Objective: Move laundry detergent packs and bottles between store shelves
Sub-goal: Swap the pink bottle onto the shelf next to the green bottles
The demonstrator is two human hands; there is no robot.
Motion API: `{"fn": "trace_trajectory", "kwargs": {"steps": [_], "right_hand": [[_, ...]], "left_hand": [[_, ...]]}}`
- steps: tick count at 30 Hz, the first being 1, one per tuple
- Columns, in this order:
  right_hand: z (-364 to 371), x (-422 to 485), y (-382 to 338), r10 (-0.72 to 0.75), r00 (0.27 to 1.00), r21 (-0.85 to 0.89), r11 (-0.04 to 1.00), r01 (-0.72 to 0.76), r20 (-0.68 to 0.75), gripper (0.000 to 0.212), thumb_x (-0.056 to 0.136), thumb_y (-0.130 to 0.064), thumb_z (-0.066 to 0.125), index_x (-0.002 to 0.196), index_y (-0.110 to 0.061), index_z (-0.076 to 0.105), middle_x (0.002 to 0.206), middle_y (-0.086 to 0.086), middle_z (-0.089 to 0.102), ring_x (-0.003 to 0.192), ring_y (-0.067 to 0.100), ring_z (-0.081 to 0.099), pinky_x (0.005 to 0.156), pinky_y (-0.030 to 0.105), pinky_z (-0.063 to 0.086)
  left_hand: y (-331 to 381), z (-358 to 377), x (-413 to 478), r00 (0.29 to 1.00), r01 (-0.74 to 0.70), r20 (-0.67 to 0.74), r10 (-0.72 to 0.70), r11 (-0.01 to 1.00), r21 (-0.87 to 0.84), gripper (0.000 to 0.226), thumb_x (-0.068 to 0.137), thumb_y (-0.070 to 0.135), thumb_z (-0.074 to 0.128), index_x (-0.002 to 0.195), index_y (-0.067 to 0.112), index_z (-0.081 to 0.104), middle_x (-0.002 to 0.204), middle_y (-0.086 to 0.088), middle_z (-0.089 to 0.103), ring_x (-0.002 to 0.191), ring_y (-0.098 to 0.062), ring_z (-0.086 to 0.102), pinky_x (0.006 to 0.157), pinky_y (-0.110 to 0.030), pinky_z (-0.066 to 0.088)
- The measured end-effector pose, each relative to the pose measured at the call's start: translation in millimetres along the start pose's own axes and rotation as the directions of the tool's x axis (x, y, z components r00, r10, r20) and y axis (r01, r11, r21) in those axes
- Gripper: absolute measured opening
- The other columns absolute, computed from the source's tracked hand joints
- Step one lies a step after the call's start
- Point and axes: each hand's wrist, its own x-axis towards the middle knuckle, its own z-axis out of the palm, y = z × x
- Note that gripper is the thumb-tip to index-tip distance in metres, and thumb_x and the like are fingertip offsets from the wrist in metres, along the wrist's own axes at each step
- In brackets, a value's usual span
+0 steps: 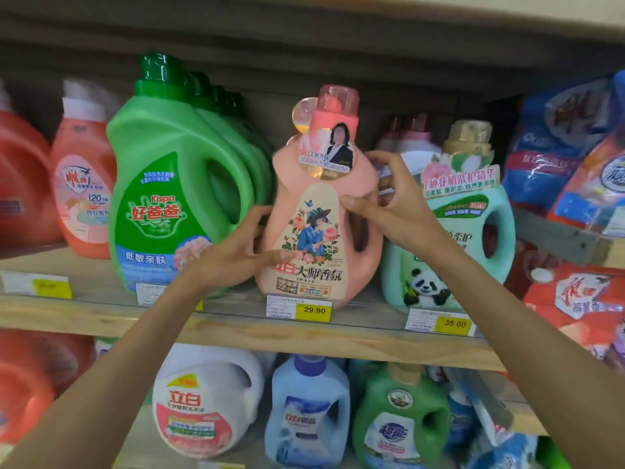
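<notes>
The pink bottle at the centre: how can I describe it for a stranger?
Find the wooden shelf with yellow price tags. Above the 29.90 tag, between the green bottles and the mint panda bottle, stands the pink bottle. Only it has a beige label with a figure among roses.

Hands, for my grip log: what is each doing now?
Left hand: holds the pink bottle by its side.
Right hand: grips that bottle near its handle.

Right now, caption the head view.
Left hand and right hand hold pink detergent bottle between green Kispa bottle and mint panda bottle.
</notes>
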Motion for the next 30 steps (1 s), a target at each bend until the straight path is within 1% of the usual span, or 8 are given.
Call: {"fn": "trace_trajectory", "kwargs": {"steps": [6, 10, 13, 16, 20, 22, 25, 30], "right_hand": [[11.4, 11.1, 1.5, 0.053, 0.997, -0.002, 0.999, -0.053, 0.048, 0.068, 0.081, -0.041, 0.078, 0.139, -0.032, 0.044, 0.121, -0.014, 0.058, 0.105, 0.005, 0.059, 0.092, 0.033, 0.052], [26.5, 3.0, 10.0, 0.027, 1.0, 0.119, 0.993, -0.028, 0.009, 0.065, 0.088, -0.036, 0.072, 0.144, -0.031, 0.039, 0.133, -0.009, 0.055, 0.116, 0.006, 0.057, 0.097, 0.026, 0.05], [41.8, -1.0, 14.0, 0.002, 1.0, 0.244, 0.97, 0.0, -0.005, 0.057, 0.095, -0.025, 0.065, 0.143, -0.028, 0.034, 0.14, -0.012, 0.049, 0.125, -0.005, 0.05, 0.102, 0.015, 0.042], [44.0, -1.4, 17.4, -0.006, 1.0, 0.26, 0.966, 0.006, -0.003, 0.062, 0.095, -0.027, 0.062, 0.147, -0.027, 0.028, 0.146, -0.007, 0.044, 0.132, 0.001, 0.046, 0.111, 0.025, 0.038], [40.9, -0.2, 18.2, 0.01, 1.0, 0.261, 0.965, -0.015, 0.023, 0.065, 0.097, -0.025, 0.06, 0.152, -0.023, 0.024, 0.149, -0.006, 0.041, 0.133, 0.001, 0.044, 0.113, 0.028, 0.037], [41.7, -0.1, 18.2, 0.016, 1.0, 0.283, 0.959, -0.02, 0.018, 0.064, 0.097, -0.022, 0.06, 0.151, -0.022, 0.025, 0.15, -0.002, 0.042, 0.134, 0.004, 0.045, 0.113, 0.029, 0.038], [42.4, -0.4, 18.1, 0.044, 0.999, 0.297, 0.954, -0.048, 0.021, 0.065, 0.098, -0.017, 0.058, 0.152, -0.02, 0.022, 0.149, -0.003, 0.043, 0.132, 0.001, 0.047, 0.109, 0.023, 0.04], [40.4, -1.9, 14.9, 0.089, 0.996, 0.255, 0.962, -0.094, 0.033, 0.07, 0.098, -0.02, 0.059, 0.155, -0.02, 0.019, 0.149, -0.006, 0.043, 0.133, 0.002, 0.046, 0.113, 0.032, 0.039]], "left_hand": [[-5.7, -4.5, -3.1, 0.997, 0.065, 0.045, -0.066, 0.998, 0.011, 0.07, 0.081, 0.037, 0.071, 0.137, 0.025, 0.032, 0.128, 0.001, 0.066, 0.113, -0.01, 0.069, 0.086, -0.033, 0.061], [-19.6, 0.8, -5.1, 0.999, 0.051, -0.018, -0.051, 0.999, 0.008, 0.064, 0.083, 0.039, 0.07, 0.137, 0.031, 0.036, 0.124, 0.012, 0.069, 0.114, -0.009, 0.068, 0.089, -0.036, 0.06], [-24.2, 1.6, -5.9, 0.998, 0.061, -0.016, -0.061, 0.998, 0.011, 0.077, 0.08, 0.058, 0.072, 0.142, 0.032, 0.034, 0.128, 0.013, 0.068, 0.118, -0.01, 0.066, 0.096, -0.042, 0.057], [-28.5, 0.3, -5.2, 0.999, 0.048, -0.024, -0.046, 0.997, 0.063, 0.089, 0.074, 0.07, 0.071, 0.145, 0.032, 0.032, 0.133, 0.01, 0.065, 0.12, -0.013, 0.065, 0.099, -0.048, 0.054], [-34.3, 1.3, -3.4, 0.997, 0.046, -0.073, -0.036, 0.99, 0.131, 0.091, 0.067, 0.08, 0.07, 0.14, 0.038, 0.034, 0.13, 0.009, 0.067, 0.116, -0.016, 0.068, 0.096, -0.05, 0.056], [-35.0, 1.4, -3.2, 0.996, 0.04, -0.082, -0.028, 0.988, 0.148, 0.093, 0.065, 0.082, 0.069, 0.139, 0.04, 0.034, 0.129, 0.009, 0.067, 0.115, -0.016, 0.068, 0.094, -0.049, 0.056], [-36.1, 0.9, -2.3, 0.997, 0.033, -0.079, -0.023, 0.991, 0.129, 0.095, 0.064, 0.081, 0.071, 0.141, 0.038, 0.034, 0.129, 0.009, 0.068, 0.115, -0.017, 0.068, 0.094, -0.05, 0.056], [-37.2, 0.3, -2.8, 0.995, 0.029, -0.097, -0.016, 0.991, 0.131, 0.095, 0.067, 0.075, 0.073, 0.143, 0.033, 0.036, 0.127, 0.008, 0.069, 0.112, -0.013, 0.069, 0.092, -0.049, 0.058]]}}
